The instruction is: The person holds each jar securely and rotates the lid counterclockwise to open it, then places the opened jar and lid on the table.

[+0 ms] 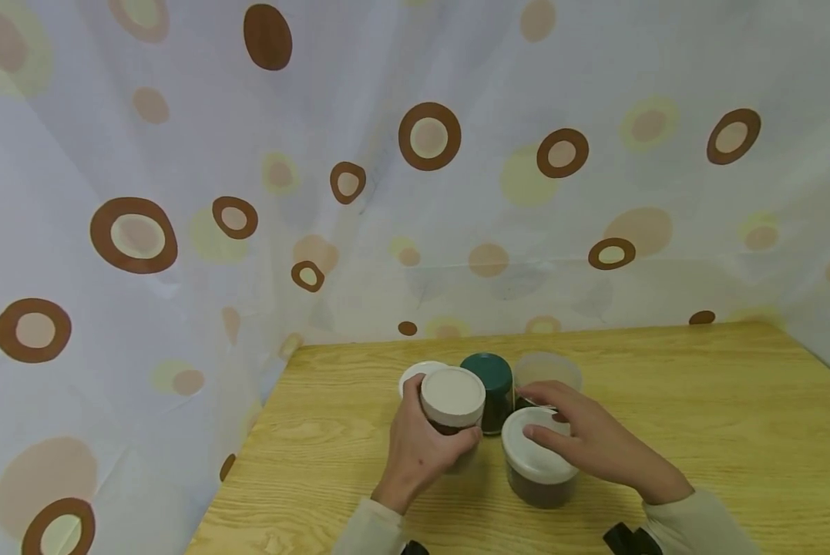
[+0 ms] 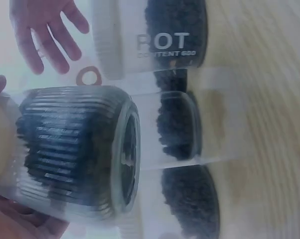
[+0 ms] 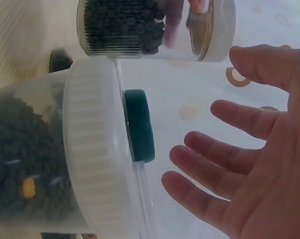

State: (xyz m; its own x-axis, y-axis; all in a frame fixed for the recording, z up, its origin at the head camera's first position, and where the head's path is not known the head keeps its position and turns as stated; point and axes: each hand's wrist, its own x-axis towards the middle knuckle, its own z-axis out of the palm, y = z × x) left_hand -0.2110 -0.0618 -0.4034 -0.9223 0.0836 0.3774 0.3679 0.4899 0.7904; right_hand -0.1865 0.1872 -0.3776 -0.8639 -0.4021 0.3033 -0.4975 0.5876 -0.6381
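Note:
My left hand [image 1: 418, 447] grips a ribbed clear jar [image 2: 75, 154] with a cream lid [image 1: 453, 393], fingers and thumb wrapped round its side. Dark pellets partly fill that jar, which looks tilted in the left wrist view. Over a wide plastic jar with a white lid [image 1: 535, 451] hovers my right hand [image 1: 595, 439], its fingers spread and holding nothing. Seen from the right wrist, the palm and fingers [image 3: 220, 169] face the lid across a gap. Inside this wide jar are dark pellets [image 3: 25, 154] and one yellow piece.
Behind the hands stand a jar with a dark green lid [image 1: 487, 374], a translucent-topped container [image 1: 548, 370] and another white lid [image 1: 418, 372]. All are grouped closely on a wood-grain table [image 1: 699, 401]. A spotted curtain [image 1: 484, 208] hangs along its far side and left.

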